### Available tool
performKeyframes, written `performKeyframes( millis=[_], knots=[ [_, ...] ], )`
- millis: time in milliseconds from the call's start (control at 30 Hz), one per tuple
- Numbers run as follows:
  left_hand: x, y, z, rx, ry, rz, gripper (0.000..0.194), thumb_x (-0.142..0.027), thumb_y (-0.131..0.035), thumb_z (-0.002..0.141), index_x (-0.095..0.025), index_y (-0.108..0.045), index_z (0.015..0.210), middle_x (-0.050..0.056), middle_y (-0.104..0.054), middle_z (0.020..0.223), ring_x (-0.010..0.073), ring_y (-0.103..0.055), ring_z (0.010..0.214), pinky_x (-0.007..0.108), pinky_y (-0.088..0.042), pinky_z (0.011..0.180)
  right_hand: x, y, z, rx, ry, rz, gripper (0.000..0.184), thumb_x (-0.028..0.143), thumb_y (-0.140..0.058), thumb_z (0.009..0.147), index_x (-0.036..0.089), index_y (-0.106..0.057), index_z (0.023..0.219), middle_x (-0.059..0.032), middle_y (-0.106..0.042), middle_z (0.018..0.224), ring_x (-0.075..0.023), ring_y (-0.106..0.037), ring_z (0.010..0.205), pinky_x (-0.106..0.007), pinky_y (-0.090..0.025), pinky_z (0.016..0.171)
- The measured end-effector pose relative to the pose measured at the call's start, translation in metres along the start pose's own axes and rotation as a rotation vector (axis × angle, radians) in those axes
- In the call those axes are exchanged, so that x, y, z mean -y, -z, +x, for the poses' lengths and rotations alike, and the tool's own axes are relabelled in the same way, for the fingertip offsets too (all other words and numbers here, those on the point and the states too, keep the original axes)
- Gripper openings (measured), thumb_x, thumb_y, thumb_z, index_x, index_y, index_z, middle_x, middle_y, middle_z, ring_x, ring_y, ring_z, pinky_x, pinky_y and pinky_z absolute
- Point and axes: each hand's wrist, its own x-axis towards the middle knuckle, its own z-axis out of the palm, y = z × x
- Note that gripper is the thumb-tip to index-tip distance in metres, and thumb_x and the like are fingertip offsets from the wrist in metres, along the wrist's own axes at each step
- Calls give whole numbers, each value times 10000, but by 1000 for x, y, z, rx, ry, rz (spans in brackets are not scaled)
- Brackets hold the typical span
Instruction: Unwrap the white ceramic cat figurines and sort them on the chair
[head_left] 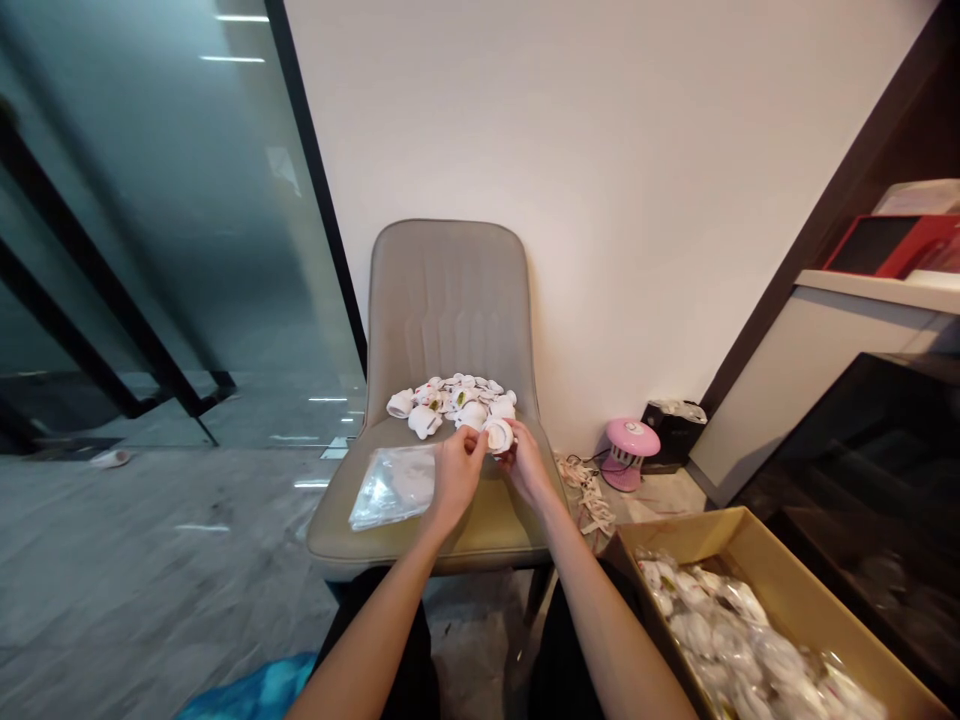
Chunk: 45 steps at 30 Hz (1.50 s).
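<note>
Between my two hands is a small white cup-shaped piece (499,436), its round open side facing me. My left hand (459,465) pinches its left edge with thumb and finger. Wrapped around its right side and underneath are the fingers of my right hand (523,462). Just beyond lies a pile of similar white pieces (426,422), some with coloured marks, on the seat of a grey-beige chair (450,290). A stack of clear plastic bags (391,490) lies flat on the seat, left of my left hand and partly behind it.
An open cardboard box (720,530) at the lower right holds many white pieces in clear bags. A pink lamp-like device (631,450) and a black box (675,432) stand by the wall. White strips (592,500) lie on the floor. Glass panels (187,200) rise at left.
</note>
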Motion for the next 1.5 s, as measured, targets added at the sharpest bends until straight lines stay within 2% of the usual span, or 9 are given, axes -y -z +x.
performKeyframes(
  millis=[333,467,600,767,1133,1333,1500],
  knots=[
    [-7,3,0,29,28,-111,320,-434,-543,919,-192,-591,715,-21,-611,565,134,-556,536,238,-384,563,4,-3,-4,24,-38,66,313,353,-640,729,243,-646,1022,31,-695,731,-134,-553,540,-218,-371,467],
    [-4,2,0,37,34,-29,322,-434,-551,916,-190,-608,714,1,-646,596,148,-582,555,249,-380,563,6,-6,-7,37,-43,107,273,342,-656,736,242,-661,990,28,-693,732,-143,-564,569,-234,-378,481],
    [-3,2,-1,13,-21,59,283,-401,-551,924,-198,-608,735,16,-690,667,156,-608,598,260,-391,602,6,-8,-8,33,-51,119,267,329,-654,737,244,-663,989,41,-677,700,-137,-540,542,-232,-358,473],
    [-1,2,-3,19,-85,159,248,-363,-546,939,-204,-590,755,1,-667,661,151,-583,591,260,-351,603,4,-7,-8,45,-31,103,271,332,-646,737,248,-659,995,47,-682,722,-126,-535,537,-222,-353,463],
    [-2,4,-4,9,-66,338,218,-344,-563,935,-212,-574,762,4,-643,671,157,-559,610,258,-280,596,5,-9,-11,50,-70,106,284,322,-660,736,248,-656,1011,55,-672,694,-130,-541,543,-223,-362,474],
    [-11,3,-7,-8,-95,321,111,-327,-566,921,-224,-589,888,-13,-605,682,168,-565,645,260,-325,625,4,-12,-12,80,-88,181,234,337,-679,747,235,-650,955,47,-673,697,-131,-546,562,-226,-378,492],
    [-16,0,-10,38,-148,329,109,-259,-512,941,-224,-615,941,22,-667,843,172,-608,754,267,-382,712,1,-11,-10,83,-84,182,215,345,-657,756,235,-657,941,44,-696,741,-145,-586,619,-243,-439,544]
  ],
)
